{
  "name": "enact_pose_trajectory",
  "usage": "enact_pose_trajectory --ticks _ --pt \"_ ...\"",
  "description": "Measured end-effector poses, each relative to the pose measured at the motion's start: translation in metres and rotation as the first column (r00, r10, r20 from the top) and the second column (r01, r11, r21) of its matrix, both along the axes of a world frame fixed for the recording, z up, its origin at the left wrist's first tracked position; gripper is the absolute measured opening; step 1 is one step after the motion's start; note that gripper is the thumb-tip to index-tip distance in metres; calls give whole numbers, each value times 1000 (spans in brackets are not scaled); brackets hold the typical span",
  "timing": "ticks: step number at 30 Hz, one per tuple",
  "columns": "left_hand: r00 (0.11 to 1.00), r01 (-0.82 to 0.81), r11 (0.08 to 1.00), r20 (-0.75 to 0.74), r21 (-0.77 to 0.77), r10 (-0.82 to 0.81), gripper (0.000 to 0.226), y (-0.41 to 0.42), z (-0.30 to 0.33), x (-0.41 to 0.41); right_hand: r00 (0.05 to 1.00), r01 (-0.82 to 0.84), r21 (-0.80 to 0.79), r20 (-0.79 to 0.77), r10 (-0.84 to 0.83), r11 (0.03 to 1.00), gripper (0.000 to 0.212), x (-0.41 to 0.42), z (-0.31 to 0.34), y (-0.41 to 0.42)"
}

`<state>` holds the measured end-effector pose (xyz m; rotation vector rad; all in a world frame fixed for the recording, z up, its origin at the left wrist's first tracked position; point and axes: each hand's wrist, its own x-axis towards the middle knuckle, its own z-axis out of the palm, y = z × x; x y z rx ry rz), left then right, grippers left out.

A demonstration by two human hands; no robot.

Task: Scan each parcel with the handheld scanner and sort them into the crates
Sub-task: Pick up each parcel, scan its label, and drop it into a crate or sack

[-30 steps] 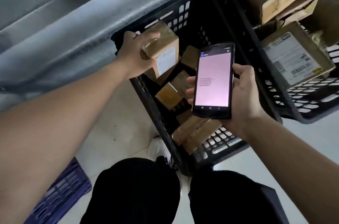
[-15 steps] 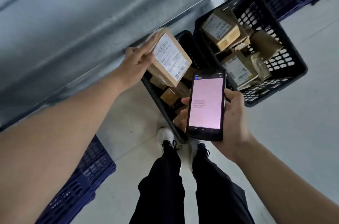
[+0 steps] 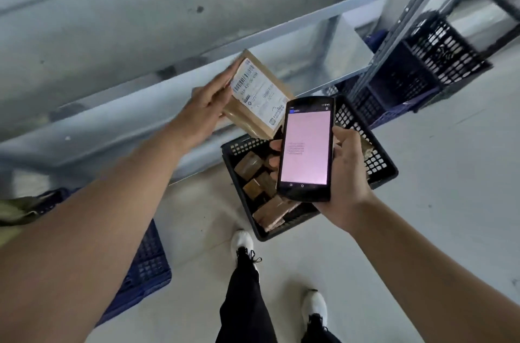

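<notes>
1. Now the left hand (image 3: 206, 106) grips the parcel (image 3: 260, 95) up in the air, label facing the person.
2. Right hand (image 3: 344, 174) fingers wrap the scanner (image 3: 305, 147), just below and right of the label.
3. Black crate (image 3: 377, 157) sits underneath.

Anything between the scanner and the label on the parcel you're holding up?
No. In the head view the scanner in the right hand sits just below the parcel held by the left hand; its top edge overlaps the parcel's lower corner, label unobstructed.

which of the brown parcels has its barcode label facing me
The parcel held up in the left hand; those in the black crate show only plain brown sides.
</notes>
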<state>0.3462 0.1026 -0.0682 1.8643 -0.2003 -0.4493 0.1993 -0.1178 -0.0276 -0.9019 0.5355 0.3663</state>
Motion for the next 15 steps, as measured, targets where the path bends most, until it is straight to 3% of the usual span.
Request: enact_pose_trajectory --ticks 8,15 --pt "947 -145 989 285 -36 149 41 -19 157 -82 965 -70 23 254 62 997 68 -65 122 -36" --pt "814 -185 982 553 -46 179 64 -24 281 -132 878 -189 88 461 128 978 67 -103 237 -43"
